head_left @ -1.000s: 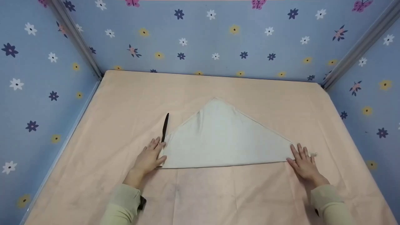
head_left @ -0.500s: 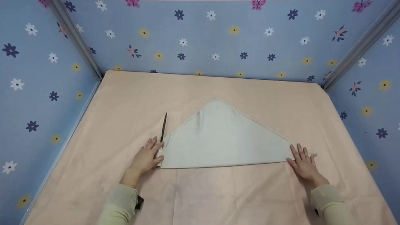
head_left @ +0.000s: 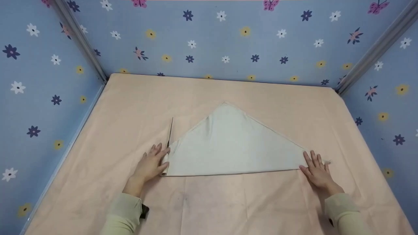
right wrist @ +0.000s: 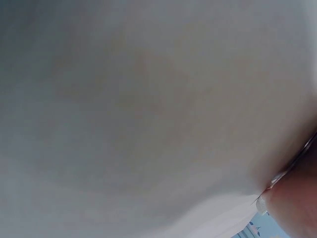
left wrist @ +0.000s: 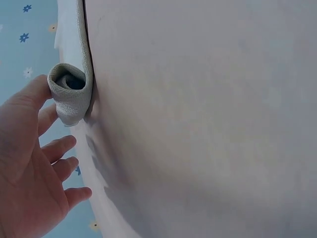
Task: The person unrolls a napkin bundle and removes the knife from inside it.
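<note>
A pale cloth (head_left: 225, 143) lies on the table, peaked at the back and straight along its front edge. At its left end the cloth is rolled up; the roll's spiral end (left wrist: 71, 87) shows in the left wrist view. My left hand (head_left: 148, 166) touches this roll with thumb and forefinger, the other fingers spread and relaxed. A thin dark strip (head_left: 170, 132) extends beyond the left fingertips; its kind is unclear. With fingers extended, my right hand (head_left: 320, 171) rests on the cloth's right end. Only a blurred bit of that hand (right wrist: 292, 203) shows in the right wrist view.
A peach cover (head_left: 209, 205) with light creases spreads over the table. Blue flowered panels (head_left: 209, 36) stand behind it and on both sides, with grey posts (head_left: 375, 49) at the corners. A small frayed tuft (head_left: 327, 162) pokes out beside the right hand.
My left hand has shifted slightly left, and the rolled end has moved left with it. The dark strip has turned thinner and leaned left. My right hand has stayed in place.
</note>
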A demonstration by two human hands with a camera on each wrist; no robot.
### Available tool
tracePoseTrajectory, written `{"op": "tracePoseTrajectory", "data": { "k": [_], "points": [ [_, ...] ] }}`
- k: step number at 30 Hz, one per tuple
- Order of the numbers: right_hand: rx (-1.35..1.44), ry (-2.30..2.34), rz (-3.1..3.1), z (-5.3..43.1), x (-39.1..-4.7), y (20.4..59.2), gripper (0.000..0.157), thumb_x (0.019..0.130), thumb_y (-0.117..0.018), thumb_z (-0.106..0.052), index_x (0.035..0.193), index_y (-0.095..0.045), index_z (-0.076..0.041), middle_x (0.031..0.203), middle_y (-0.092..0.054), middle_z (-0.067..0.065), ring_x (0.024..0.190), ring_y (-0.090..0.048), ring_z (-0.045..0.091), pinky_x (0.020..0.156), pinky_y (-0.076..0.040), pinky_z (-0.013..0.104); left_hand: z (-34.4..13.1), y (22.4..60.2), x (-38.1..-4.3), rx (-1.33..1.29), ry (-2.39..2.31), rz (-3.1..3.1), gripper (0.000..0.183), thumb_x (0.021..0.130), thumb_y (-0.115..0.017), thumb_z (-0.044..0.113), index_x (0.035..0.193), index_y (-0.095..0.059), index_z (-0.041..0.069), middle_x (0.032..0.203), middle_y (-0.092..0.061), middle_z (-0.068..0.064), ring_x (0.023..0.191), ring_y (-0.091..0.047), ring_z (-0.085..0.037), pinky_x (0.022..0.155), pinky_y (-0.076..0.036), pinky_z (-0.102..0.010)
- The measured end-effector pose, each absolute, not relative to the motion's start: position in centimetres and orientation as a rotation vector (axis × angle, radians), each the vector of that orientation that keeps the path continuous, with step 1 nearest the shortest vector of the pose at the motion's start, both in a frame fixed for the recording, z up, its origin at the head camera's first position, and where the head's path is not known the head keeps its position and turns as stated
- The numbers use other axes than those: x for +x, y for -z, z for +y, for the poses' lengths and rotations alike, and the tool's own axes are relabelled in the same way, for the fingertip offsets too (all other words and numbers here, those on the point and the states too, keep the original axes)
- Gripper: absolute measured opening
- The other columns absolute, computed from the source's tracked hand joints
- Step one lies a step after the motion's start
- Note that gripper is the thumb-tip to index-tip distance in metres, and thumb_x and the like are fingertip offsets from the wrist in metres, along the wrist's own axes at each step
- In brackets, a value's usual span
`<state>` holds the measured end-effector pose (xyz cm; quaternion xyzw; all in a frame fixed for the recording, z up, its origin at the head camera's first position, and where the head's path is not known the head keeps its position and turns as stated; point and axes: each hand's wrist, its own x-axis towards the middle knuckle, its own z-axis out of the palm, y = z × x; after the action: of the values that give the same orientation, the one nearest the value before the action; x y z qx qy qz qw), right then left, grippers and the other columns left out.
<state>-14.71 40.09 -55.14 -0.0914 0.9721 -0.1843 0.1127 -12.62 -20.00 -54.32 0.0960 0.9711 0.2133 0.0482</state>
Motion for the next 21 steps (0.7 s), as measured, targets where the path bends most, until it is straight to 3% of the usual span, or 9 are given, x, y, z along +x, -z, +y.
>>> {"op": "tracePoseTrajectory", "data": {
  "k": [21],
  "points": [
    [-0.263, 0.543, 2.852, 40.0, -14.7, 55.1, 0.065, 0.095, -0.035, -0.037, 0.141, -0.007, 0.0, 0.143, 0.006, 0.027, 0.128, 0.01, 0.045, 0.094, 0.012, 0.062, -21.1, 54.5, -12.4, 0.331, -0.731, 2.962, 0.054, 0.086, -0.056, 0.032, 0.135, -0.04, 0.014, 0.141, -0.026, -0.019, 0.128, -0.017, -0.04, 0.097, -0.015, -0.061]
  ]
}}
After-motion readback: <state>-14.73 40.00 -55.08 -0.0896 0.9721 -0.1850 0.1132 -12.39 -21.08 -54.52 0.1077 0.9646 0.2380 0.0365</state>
